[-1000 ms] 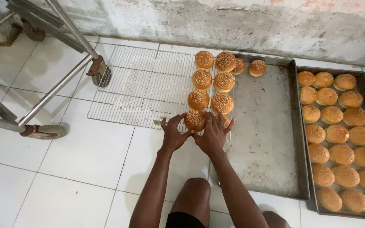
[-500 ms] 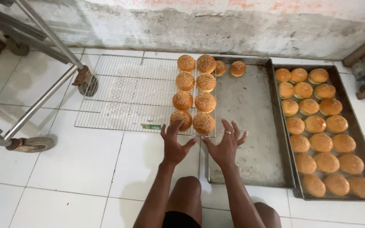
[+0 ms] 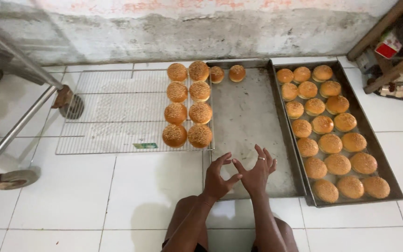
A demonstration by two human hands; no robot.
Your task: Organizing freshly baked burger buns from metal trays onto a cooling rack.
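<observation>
A person crouches on a white tiled floor [image 3: 71, 200], seen from their own head looking down. Both hands hover empty with fingers spread and loosely curled: the left hand [image 3: 218, 178] and the right hand [image 3: 256, 172], which wears a ring, nearly touch at the thumbs above the near end of a nearly empty metal baking tray [image 3: 250, 121]. At about eleven o'clock from the hands, eight sesame buns [image 3: 188, 105] sit in two neat columns on a wire cooling rack [image 3: 108, 112], at its right edge. Two more buns [image 3: 227, 73] remain at the tray's far end, at twelve o'clock. At two o'clock lies a second tray [image 3: 376, 140], full of golden buns in rows of three. The buns look light, soft and easily dented, with loose seeds on top; they would best be taken gently by the sides, fingers cupped low around the base, never pinched on the crown. A wheeled metal rack leg [image 3: 19, 126] stands at nine o'clock.
</observation>
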